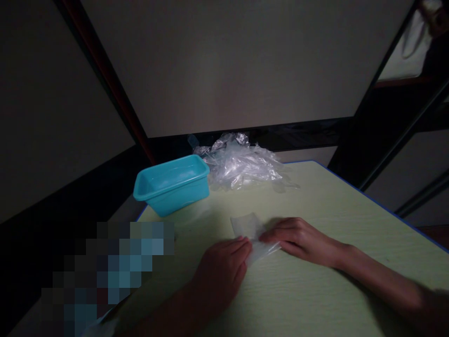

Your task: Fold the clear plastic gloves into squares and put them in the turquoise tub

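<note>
A small clear plastic bag lies on the table in front of me, apparently folded or creased across its middle. My left hand has its fingers closed on the bag's left side. From the right, my right hand grips the opposite side, its thumb and fingertips close to the tabletop. The fingertips of both hands are partly hidden by the film and the dim light. Beyond them, a heap of crumpled clear plastic bags is piled at the back of the table.
An open turquoise plastic basin stands at the table's back left corner, beside the heap. The pale green table has a blue edge. A light panel rises behind it. A pixelated patch covers the lower left.
</note>
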Demonstrator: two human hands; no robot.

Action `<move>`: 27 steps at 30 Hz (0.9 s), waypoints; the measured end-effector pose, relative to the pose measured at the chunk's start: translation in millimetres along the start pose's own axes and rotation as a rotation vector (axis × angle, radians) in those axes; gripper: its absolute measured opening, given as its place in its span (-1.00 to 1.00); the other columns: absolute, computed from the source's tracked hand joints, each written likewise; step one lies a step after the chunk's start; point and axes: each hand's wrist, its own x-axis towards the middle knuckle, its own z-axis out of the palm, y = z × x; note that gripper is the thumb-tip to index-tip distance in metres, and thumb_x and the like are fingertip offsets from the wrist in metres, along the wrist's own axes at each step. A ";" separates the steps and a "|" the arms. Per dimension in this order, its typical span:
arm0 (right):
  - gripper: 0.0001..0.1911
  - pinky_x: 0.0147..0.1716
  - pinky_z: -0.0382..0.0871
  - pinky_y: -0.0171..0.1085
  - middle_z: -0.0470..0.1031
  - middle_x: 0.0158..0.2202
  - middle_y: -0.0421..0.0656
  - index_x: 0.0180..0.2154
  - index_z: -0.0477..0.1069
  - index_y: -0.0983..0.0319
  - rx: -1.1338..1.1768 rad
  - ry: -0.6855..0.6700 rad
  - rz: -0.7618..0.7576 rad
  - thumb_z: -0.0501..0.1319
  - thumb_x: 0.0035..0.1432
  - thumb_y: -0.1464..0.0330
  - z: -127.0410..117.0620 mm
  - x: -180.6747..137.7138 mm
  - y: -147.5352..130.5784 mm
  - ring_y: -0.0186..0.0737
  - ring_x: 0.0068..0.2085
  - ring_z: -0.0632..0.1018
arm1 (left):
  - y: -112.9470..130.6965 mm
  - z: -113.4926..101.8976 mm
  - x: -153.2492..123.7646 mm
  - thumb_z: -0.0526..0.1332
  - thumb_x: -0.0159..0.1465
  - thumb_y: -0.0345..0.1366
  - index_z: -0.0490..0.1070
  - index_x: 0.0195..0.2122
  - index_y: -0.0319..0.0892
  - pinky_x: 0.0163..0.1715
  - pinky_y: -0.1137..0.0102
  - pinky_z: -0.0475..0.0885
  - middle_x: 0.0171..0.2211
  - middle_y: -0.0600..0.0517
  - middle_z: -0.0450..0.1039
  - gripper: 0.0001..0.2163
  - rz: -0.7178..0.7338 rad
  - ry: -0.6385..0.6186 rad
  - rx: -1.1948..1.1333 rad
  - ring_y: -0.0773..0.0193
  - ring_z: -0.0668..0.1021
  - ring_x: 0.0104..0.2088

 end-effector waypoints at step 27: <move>-0.87 -0.59 0.13 -0.37 0.31 -0.63 -0.29 -0.39 0.21 0.22 0.276 0.211 0.630 0.08 -0.09 0.48 12.7 42.3 0.7 -0.32 -0.58 0.34 | -14.7 6.5 26.2 0.20 -0.01 -0.63 -0.15 0.12 -0.12 -0.59 0.62 0.35 -0.31 0.15 0.35 -0.27 -0.760 0.237 -0.695 0.50 0.49 -0.60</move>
